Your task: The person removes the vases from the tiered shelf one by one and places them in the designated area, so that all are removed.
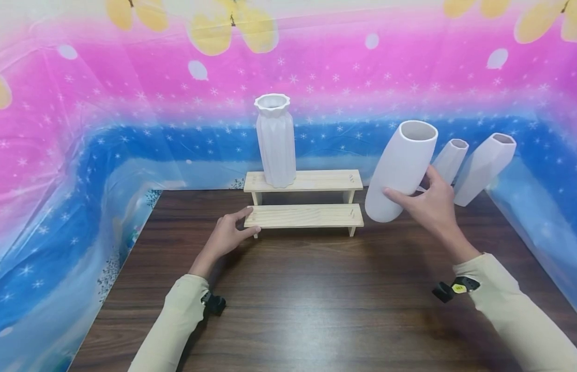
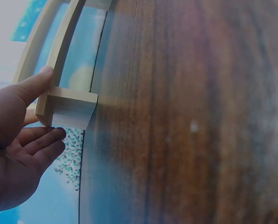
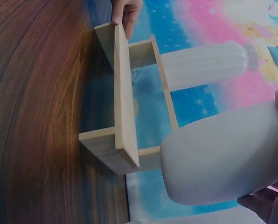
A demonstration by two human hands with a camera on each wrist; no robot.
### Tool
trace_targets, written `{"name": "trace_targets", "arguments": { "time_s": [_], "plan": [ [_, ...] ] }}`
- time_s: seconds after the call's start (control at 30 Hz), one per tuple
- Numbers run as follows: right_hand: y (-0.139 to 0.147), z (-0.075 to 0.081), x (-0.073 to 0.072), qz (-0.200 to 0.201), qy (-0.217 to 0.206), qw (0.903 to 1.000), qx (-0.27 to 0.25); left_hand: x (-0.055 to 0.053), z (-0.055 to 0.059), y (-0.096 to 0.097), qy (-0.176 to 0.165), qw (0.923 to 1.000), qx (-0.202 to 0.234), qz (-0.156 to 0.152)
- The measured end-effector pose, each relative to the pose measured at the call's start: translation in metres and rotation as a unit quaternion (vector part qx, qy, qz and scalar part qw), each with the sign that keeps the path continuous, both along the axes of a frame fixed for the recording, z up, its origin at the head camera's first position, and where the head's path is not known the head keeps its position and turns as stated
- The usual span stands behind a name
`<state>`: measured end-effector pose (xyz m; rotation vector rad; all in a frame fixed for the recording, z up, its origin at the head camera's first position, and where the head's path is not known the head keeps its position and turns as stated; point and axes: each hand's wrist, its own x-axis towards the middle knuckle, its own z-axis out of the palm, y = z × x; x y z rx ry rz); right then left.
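Note:
My right hand (image 1: 433,204) grips a smooth white vase (image 1: 400,170) by its right side, thumb across the front. The vase leans to the right, its base beside the right end of a two-tier wooden stand (image 1: 303,216). In the right wrist view the vase (image 3: 223,156) overlaps the stand's near end. My left hand (image 1: 226,232) holds the left end of the lower step, its thumb (image 2: 36,86) on the front edge in the left wrist view. On the upper step a white fluted vase (image 1: 276,147) with a scalloped rim stands upright, toward the left end.
Right of the held vase are a small white vase (image 1: 450,160) and a taller faceted white vase (image 1: 485,168), partly behind my right hand. All this is on a dark wood table (image 1: 307,305), with a printed cloth backdrop (image 1: 177,113) along its back and sides.

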<state>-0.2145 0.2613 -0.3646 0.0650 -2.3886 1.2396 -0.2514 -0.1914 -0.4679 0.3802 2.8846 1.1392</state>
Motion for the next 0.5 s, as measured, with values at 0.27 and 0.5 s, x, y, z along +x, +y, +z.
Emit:
{"name": "trace_targets", "arguments": {
  "time_s": [0.27, 0.5],
  "plan": [
    [0.017, -0.01, 0.002, -0.023, -0.013, 0.9996, 0.004, 0.0, 0.001, 0.0, -0.002, 1.0, 0.002, 0.002],
    [0.033, -0.021, 0.004, -0.051, -0.02, 0.9985, 0.002, 0.0, 0.001, 0.001, -0.003, 1.0, 0.003, 0.002]
  ]
}}
